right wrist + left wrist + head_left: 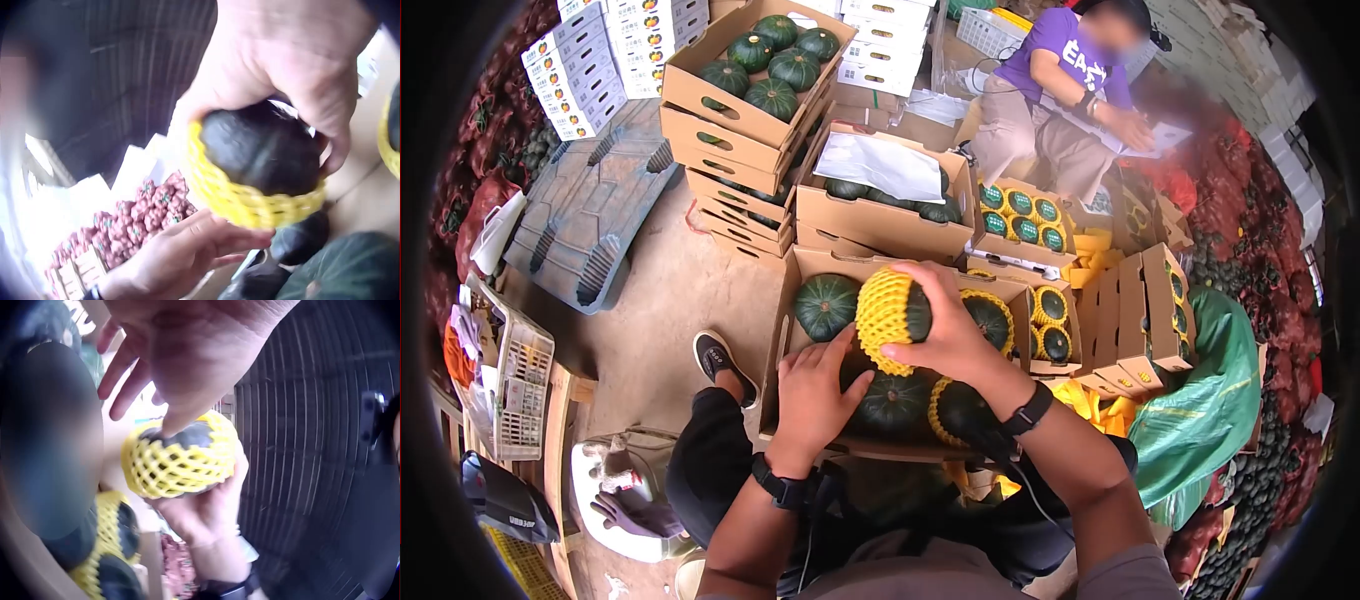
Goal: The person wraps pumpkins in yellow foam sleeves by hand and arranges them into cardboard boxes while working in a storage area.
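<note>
A dark green pumpkin in a yellow foam net [883, 322] is held above an open cardboard box [776, 345]. My right hand [948, 325] grips its bare dark end, fingers and thumb curled round it. My left hand [815, 395] has its fingers spread beside the lower left of the net; in the left wrist view the thumb of that hand [200, 350] touches the pumpkin [187, 465]. In the right wrist view, left fingertips lie against the net [250, 209]. Inside the box are bare pumpkins [826, 307] and netted ones [987, 318].
Stacked boxes of pumpkins [730, 95] stand beyond, with a paper-covered box [880, 218] beside them. Boxes of smaller netted pumpkins [1022, 220] and a green sack [1210, 390] are at the right. A seated person [1050, 90] is at the upper right. A pallet [590, 210] lies left.
</note>
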Motion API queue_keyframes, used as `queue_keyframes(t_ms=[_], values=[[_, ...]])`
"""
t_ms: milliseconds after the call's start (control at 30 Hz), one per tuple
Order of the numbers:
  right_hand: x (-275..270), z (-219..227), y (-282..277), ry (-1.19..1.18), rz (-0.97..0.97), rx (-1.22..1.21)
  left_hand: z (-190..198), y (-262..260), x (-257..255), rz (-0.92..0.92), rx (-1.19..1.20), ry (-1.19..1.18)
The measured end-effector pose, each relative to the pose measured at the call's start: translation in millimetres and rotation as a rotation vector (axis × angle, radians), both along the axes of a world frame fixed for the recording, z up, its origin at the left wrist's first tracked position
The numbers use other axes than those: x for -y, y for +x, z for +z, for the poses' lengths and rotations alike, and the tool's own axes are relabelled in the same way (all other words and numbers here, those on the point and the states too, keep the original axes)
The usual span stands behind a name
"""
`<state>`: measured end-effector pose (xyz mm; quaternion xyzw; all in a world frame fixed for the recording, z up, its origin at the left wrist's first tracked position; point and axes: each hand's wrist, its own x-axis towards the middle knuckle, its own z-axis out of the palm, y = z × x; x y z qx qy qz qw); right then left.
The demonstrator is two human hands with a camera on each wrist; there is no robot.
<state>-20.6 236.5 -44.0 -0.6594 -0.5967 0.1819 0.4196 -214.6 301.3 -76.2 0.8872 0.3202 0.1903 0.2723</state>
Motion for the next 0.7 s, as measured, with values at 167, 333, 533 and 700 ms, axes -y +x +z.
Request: queue_keyframes(t_ms=[167, 333, 533, 700], values=[[-32.9, -31.0, -16.1, -0.677, -0.089, 0.841, -22.8, -9.3, -4.3, -0.051, -0.197, 0.08], [-33.5, -34.2, -12.2, -0.67, -0.033, 0.835, -20.1, -3.2, 5.3, -0.028, -0.201, 0.083], [107.2, 82.8, 59.5, -0.18, 0.05, 0.273, -14.4, 13.3, 25.9, -0.223, -0.343, 0.086], [303.4, 114.6, 117.2, -0.134, -0.465, -0.322, -15.1, 20.2, 28.4, -0.269, -0.466, 0.102]])
